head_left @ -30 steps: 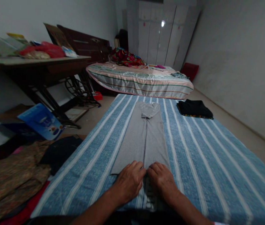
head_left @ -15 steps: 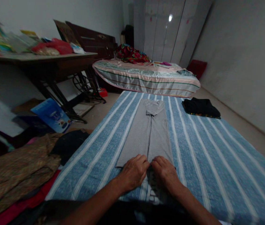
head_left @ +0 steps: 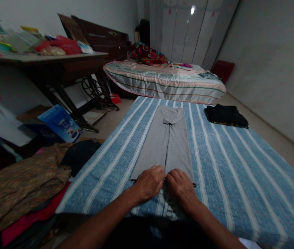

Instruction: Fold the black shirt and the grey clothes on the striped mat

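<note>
A grey short-sleeved shirt point(head_left: 152, 148) lies face down on the bed, its sides folded inward into a long strip. One sleeve is turned back near the far end, and a dark seam line runs down the middle. At the near hem my left hand point(head_left: 150, 181) is closed, fingertips pinching the fabric left of the middle. Close beside it, my right hand point(head_left: 181, 185) is also closed on the hem, just right of the middle. The two hands almost touch. The hem's dark edge shows on both outer sides; the pinched cloth is hidden under the fingers.
The blue-and-white striped sheet point(head_left: 222, 166) covers the bed. A folded black garment point(head_left: 226, 116) rests at its far right. Piled clothes point(head_left: 27, 183) lie to the left, below a cluttered sewing-machine table point(head_left: 66, 58). Another bed point(head_left: 167, 79) stands beyond.
The view has tilted and shifted slightly. Both hands stay at the near hem, and its right corner now shows a little curled beside my right hand.
</note>
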Demonstrator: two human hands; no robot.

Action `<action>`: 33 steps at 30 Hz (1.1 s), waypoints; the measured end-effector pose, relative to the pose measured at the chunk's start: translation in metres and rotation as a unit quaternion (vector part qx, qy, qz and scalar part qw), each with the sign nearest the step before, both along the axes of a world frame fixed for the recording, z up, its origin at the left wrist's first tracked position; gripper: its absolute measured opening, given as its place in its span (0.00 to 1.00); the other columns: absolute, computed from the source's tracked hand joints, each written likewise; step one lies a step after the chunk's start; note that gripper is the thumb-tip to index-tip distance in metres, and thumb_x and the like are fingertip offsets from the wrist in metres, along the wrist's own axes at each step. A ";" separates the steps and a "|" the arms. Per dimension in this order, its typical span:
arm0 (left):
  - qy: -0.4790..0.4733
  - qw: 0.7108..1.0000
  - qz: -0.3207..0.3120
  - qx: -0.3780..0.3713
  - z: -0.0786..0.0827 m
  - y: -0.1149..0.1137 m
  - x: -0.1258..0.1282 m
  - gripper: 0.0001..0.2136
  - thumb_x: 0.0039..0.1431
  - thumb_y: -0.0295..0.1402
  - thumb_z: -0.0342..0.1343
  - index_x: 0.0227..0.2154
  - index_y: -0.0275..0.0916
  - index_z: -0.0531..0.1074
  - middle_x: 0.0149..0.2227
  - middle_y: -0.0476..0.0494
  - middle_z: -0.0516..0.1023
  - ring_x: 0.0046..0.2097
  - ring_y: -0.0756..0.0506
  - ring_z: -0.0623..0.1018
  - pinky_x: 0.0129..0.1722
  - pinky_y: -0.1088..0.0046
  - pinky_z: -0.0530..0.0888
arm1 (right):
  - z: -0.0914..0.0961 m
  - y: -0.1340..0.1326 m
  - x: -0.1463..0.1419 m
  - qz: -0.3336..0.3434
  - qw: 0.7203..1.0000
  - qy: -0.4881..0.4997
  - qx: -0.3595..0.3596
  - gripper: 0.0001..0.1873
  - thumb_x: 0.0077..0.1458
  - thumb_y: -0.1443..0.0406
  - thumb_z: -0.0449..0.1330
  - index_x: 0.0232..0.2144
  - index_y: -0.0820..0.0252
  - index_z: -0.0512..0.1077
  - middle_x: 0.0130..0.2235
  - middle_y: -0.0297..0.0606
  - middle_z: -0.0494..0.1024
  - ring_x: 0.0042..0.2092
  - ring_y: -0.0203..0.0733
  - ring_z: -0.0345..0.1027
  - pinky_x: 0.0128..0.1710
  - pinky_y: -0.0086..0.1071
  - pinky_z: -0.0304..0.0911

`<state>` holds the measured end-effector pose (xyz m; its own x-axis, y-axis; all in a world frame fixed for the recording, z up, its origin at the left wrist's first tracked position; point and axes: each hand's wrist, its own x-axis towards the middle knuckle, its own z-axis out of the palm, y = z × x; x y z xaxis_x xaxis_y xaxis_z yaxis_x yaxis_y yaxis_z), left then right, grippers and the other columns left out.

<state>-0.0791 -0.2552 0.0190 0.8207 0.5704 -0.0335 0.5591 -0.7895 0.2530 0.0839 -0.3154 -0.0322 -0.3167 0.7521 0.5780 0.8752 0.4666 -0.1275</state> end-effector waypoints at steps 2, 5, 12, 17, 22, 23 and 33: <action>-0.010 1.000 -0.001 -0.002 -0.001 0.000 -0.001 0.04 0.57 0.25 0.47 0.31 0.39 0.64 0.35 0.47 0.67 0.39 0.47 0.68 0.40 0.72 0.69 | 0.000 0.000 0.002 0.004 1.000 0.005 -0.021 0.06 0.55 0.74 0.53 0.31 0.60 0.68 0.36 0.42 0.70 0.39 0.45 0.60 0.38 0.34 0.57; -0.025 1.000 0.000 -0.008 -0.003 -0.001 -0.003 0.04 0.55 0.25 0.49 0.32 0.40 0.64 0.35 0.47 0.67 0.40 0.46 0.68 0.40 0.71 0.69 | 0.002 0.001 0.005 0.008 0.998 0.014 -0.056 0.07 0.54 0.75 0.55 0.31 0.60 0.68 0.36 0.40 0.70 0.39 0.43 0.60 0.38 0.34 0.58; -0.107 0.993 0.023 -0.037 -0.007 -0.003 -0.008 0.15 0.51 0.23 0.51 0.43 0.39 0.64 0.40 0.45 0.69 0.45 0.45 0.69 0.46 0.69 0.69 | 0.006 0.003 0.008 0.006 0.997 0.011 -0.079 0.06 0.54 0.74 0.56 0.31 0.59 0.69 0.34 0.38 0.70 0.37 0.42 0.60 0.36 0.32 0.57; -0.097 0.995 0.023 -0.019 -0.011 -0.003 -0.009 0.10 0.50 0.21 0.49 0.35 0.39 0.65 0.37 0.46 0.68 0.43 0.45 0.69 0.43 0.70 0.69 | 0.006 0.002 0.008 0.007 0.998 0.013 -0.062 0.06 0.56 0.72 0.55 0.31 0.59 0.69 0.34 0.39 0.70 0.38 0.42 0.61 0.37 0.32 0.56; -0.087 0.996 0.014 0.010 -0.013 -0.003 -0.008 0.08 0.53 0.20 0.47 0.32 0.39 0.65 0.35 0.46 0.68 0.41 0.46 0.68 0.43 0.71 0.68 | 0.001 0.002 0.004 0.004 1.000 -0.001 -0.025 0.06 0.57 0.72 0.53 0.33 0.60 0.69 0.35 0.41 0.69 0.39 0.43 0.60 0.38 0.34 0.56; -0.086 0.996 0.014 0.013 -0.013 -0.003 -0.007 0.07 0.53 0.20 0.47 0.31 0.39 0.65 0.35 0.46 0.68 0.40 0.46 0.68 0.42 0.71 0.68 | 0.000 0.002 0.003 0.003 1.000 -0.006 -0.015 0.07 0.57 0.73 0.52 0.34 0.60 0.69 0.35 0.41 0.69 0.39 0.44 0.60 0.38 0.34 0.56; -0.114 0.992 0.023 0.039 -0.019 -0.004 -0.011 0.07 0.52 0.20 0.47 0.30 0.39 0.63 0.34 0.45 0.68 0.39 0.45 0.68 0.42 0.68 0.68 | 0.004 0.003 -0.006 0.011 1.000 -0.011 -0.021 0.04 0.58 0.72 0.54 0.32 0.59 0.66 0.31 0.37 0.67 0.33 0.42 0.57 0.31 0.34 0.51</action>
